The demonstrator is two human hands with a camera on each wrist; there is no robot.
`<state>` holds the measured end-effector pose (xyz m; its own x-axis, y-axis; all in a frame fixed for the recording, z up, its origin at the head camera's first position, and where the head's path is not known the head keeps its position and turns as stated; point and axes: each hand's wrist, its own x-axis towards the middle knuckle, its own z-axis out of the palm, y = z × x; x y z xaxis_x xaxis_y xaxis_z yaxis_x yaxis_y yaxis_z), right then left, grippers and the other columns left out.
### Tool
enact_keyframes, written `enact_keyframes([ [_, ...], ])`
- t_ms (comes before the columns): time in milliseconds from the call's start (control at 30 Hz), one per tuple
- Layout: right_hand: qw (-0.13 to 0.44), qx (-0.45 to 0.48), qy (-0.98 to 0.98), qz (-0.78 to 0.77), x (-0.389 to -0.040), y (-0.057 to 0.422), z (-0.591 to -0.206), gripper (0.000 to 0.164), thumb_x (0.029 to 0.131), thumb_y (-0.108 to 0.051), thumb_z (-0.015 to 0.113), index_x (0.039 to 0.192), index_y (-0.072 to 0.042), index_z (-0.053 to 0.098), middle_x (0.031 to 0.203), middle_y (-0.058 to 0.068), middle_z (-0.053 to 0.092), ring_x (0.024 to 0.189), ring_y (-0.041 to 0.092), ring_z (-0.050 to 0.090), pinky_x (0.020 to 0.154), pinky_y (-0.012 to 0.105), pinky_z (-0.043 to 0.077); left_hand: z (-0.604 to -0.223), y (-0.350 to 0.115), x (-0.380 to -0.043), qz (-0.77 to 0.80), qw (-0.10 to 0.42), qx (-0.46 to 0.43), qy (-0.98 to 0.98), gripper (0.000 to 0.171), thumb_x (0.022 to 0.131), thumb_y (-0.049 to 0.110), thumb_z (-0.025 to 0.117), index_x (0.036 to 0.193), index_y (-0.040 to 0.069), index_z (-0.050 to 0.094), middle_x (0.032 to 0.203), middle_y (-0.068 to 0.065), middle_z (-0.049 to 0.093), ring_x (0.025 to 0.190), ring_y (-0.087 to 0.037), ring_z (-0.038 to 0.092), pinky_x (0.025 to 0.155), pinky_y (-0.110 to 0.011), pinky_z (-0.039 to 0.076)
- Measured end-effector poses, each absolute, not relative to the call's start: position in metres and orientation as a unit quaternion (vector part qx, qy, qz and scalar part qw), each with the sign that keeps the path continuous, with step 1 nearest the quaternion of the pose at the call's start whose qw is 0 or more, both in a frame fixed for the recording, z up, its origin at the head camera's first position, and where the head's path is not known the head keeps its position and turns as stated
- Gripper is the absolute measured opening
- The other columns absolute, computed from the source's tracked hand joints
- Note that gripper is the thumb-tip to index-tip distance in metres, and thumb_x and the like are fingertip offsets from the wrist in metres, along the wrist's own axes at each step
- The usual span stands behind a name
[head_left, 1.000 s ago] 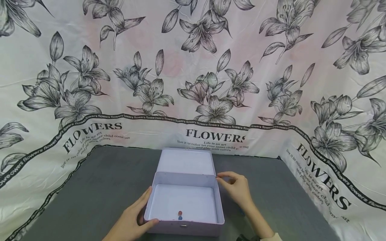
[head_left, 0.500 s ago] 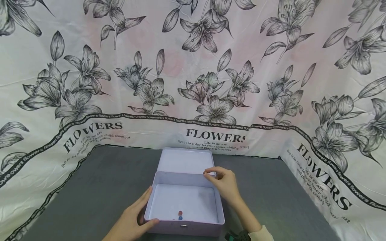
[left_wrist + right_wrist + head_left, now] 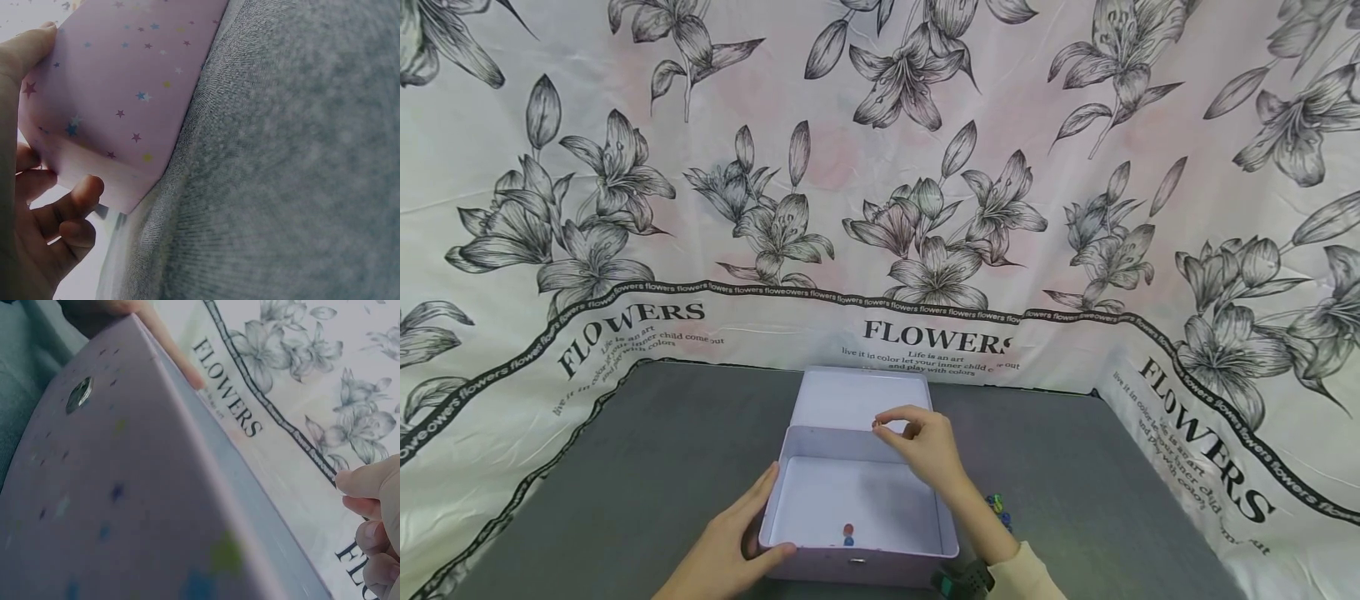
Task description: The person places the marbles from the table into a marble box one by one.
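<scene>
Head view: grey tabletop (image 3: 700,433) below white, lily-printed fabric backdrop (image 3: 775,75).
Lower centre: left hand (image 3: 730,533), thumb spread, grips lilac, star-printed box (image 3: 895,569); right hand (image 3: 928,446), thumb and finger nearly together, pinches 1 tiny reddish bead (image 3: 876,424) above it.

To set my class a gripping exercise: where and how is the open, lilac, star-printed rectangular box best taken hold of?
Probably by the upright side walls of the lilac box, one hand from the left, one from the right: the walls face each other, and the left hand grips the left one near the front. Avoid the pale lid, folded back at the far side, which might swing.
</scene>
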<state>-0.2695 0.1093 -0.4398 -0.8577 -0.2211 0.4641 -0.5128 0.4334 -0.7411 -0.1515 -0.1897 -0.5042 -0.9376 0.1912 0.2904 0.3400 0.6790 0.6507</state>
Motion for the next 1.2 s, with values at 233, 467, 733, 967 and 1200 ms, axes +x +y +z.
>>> enact_keyframes([
  [233, 0.134, 0.238, -0.833, 0.481, -0.271, 0.096, -0.437, 0.014, 0.091, -0.016, 0.085, 0.104, -0.010, 0.084, 0.085, -0.001, 0.078, 0.045, -0.001, 0.036, 0.044, 0.019, 0.030, -0.503, -0.189, -0.152, -0.382, 0.086, -0.138, -0.910, 0.100, 0.088, 0.055, 0.083, 0.167, 0.015, 0.036, 0.170, -0.006, 0.036, 0.150, -0.029, 0.044, 0.111, -0.056, 0.050],
  [467, 0.104, 0.252, -0.850, 0.450, -0.275, 0.086, -0.445, 0.010, 0.090, -0.013, 0.086, 0.099, -0.013, 0.084, 0.090, 0.002, 0.079, 0.046, -0.003, 0.036, 0.043, 0.018, 0.031, -0.501, -0.191, -0.154, -0.390, 0.063, -0.128, -0.910, 0.103, 0.088, 0.059, 0.081, 0.168, 0.016, 0.032, 0.172, -0.004, 0.033, 0.153, -0.028, 0.041, 0.114, -0.056, 0.046],
  [733, 0.048, 0.264, -0.883, 0.385, -0.276, 0.085, -0.454, 0.007, 0.090, -0.011, 0.084, 0.097, -0.009, 0.085, 0.096, 0.002, 0.081, 0.048, 0.000, 0.037, 0.046, 0.018, 0.035, -0.504, -0.192, -0.153, -0.396, 0.072, -0.144, -0.904, 0.102, 0.089, 0.054, 0.083, 0.168, 0.014, 0.033, 0.171, -0.004, 0.035, 0.151, -0.030, 0.043, 0.113, -0.050, 0.050],
  [967, 0.007, 0.263, -0.907, 0.328, -0.275, 0.086, -0.456, 0.004, 0.087, -0.010, 0.086, 0.090, -0.009, 0.084, 0.087, -0.003, 0.080, 0.084, 0.019, 0.070, 0.087, 0.047, 0.057, -0.505, -0.191, -0.152, -0.378, 0.109, -0.155, -0.906, 0.100, 0.088, 0.050, 0.085, 0.166, 0.013, 0.036, 0.169, -0.005, 0.039, 0.148, -0.031, 0.047, 0.109, -0.049, 0.053],
  [1200, -0.013, 0.264, -0.922, 0.283, -0.269, 0.087, -0.461, 0.006, 0.084, -0.006, 0.087, 0.083, -0.009, 0.082, 0.083, -0.002, 0.078, 0.085, 0.018, 0.072, 0.086, 0.043, 0.060, -0.503, -0.190, -0.152, -0.388, 0.073, -0.138, -0.908, 0.102, 0.088, 0.054, 0.083, 0.167, 0.013, 0.034, 0.171, -0.005, 0.035, 0.151, -0.029, 0.043, 0.112, -0.053, 0.049],
])
